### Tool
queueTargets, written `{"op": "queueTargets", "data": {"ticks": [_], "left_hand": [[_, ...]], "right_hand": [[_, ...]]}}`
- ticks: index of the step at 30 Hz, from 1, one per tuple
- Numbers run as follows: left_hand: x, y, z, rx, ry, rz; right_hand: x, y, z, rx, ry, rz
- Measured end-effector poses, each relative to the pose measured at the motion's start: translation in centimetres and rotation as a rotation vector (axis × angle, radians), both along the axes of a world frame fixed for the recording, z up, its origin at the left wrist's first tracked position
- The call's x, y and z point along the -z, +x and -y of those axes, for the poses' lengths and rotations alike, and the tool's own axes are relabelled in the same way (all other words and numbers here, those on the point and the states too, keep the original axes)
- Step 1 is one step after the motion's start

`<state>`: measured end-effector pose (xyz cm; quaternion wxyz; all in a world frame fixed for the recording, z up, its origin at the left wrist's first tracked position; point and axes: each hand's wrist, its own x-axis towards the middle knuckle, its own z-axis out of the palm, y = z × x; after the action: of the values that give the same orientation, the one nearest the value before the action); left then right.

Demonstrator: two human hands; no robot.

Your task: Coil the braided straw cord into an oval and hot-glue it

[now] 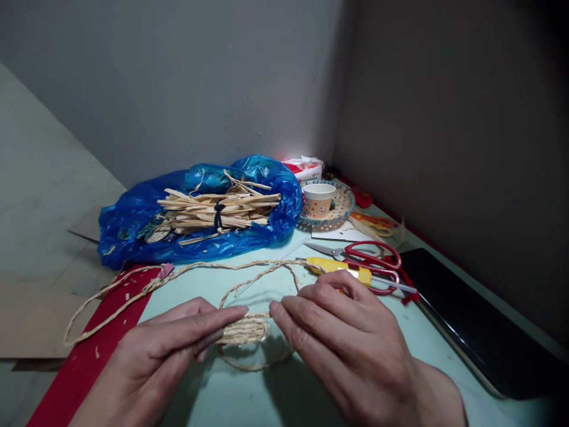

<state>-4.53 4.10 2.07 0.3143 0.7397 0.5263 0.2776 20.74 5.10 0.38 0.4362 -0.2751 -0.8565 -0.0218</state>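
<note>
A small flat coil of twisted straw cord [246, 330] lies between my hands. My left hand [166, 338] pinches its left end between thumb and fingers. At the coil's upper right corner, my right hand [342, 338] has its fingers pressed together on the cord. The loose straw cord [204, 264] loops around and behind the coil and runs left to a long loop over the red cloth [100, 329]. Part of that cord passes behind my right hand, where I cannot follow it.
Behind are a blue plastic bag [128, 222] with a tied straw bundle [200, 210], and a paper cup [318, 201] on a woven tray [344, 204]. Red-handled scissors [377, 247], a yellow tool [326, 265] and a black phone-like slab [480, 320] lie on the right.
</note>
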Motion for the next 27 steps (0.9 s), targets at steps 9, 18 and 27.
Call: {"op": "queueTargets", "data": {"ticks": [9, 18, 27], "left_hand": [[0.5, 0.9, 0.0, -0.183, 0.025, 0.067], [-0.8, 3.2, -0.6, -0.215, 0.09, 0.123], [-0.3, 4.2, -0.7, -0.349, 0.075, 0.212]], "right_hand": [[0.4, -0.2, 0.0, 0.016, 0.042, 0.028], [0.8, -0.3, 0.0, 0.09, 0.082, -0.008], [1.3, -0.6, -0.6, 0.128, 0.134, -0.095]]}}
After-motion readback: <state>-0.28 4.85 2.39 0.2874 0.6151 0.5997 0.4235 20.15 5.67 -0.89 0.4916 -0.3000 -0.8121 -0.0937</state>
